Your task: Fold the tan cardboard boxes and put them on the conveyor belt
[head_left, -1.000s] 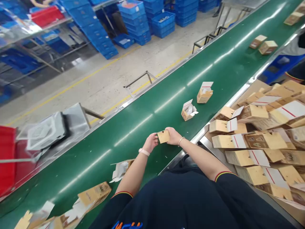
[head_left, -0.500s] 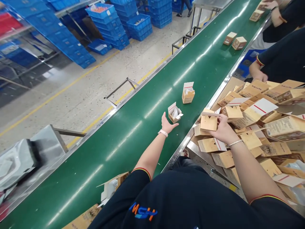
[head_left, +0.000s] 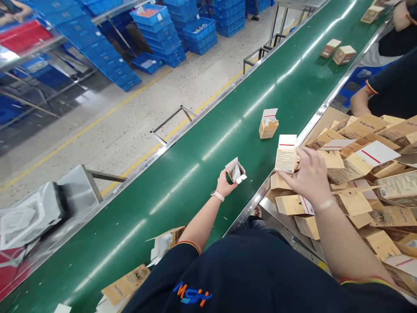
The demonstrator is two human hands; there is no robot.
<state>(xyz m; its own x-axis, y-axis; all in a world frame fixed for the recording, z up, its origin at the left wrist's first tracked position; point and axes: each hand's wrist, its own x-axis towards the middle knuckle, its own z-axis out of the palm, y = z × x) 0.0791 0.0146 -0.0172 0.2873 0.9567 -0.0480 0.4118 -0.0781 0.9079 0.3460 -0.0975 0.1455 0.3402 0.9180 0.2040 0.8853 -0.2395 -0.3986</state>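
My left hand [head_left: 225, 184] is closed around a small open carton [head_left: 236, 172] on the green conveyor belt [head_left: 182, 191]. Its flaps stand up, and a white wrapped item shows inside. At the belt's right edge, my right hand [head_left: 309, 176] grips another carton [head_left: 286, 159] by its side, between thumb and fingers. That one is upright, with a white, red-striped flap raised and printed text facing me. Beyond both hands, a third open carton [head_left: 269, 128] with white contents stands on the belt.
Many tan cartons lie heaped in a large box [head_left: 358, 174] at right. Further open cartons [head_left: 127, 284] sit on the belt at lower left. Two closed cartons [head_left: 344, 55] stand far up the belt, near a co-worker's arm [head_left: 361, 102]. Blue crates [head_left: 156, 34] are stacked across the aisle.
My left hand has gone from spread beside the open carton to gripping it. My right hand has lifted its carton away from the heap and turned it upright.
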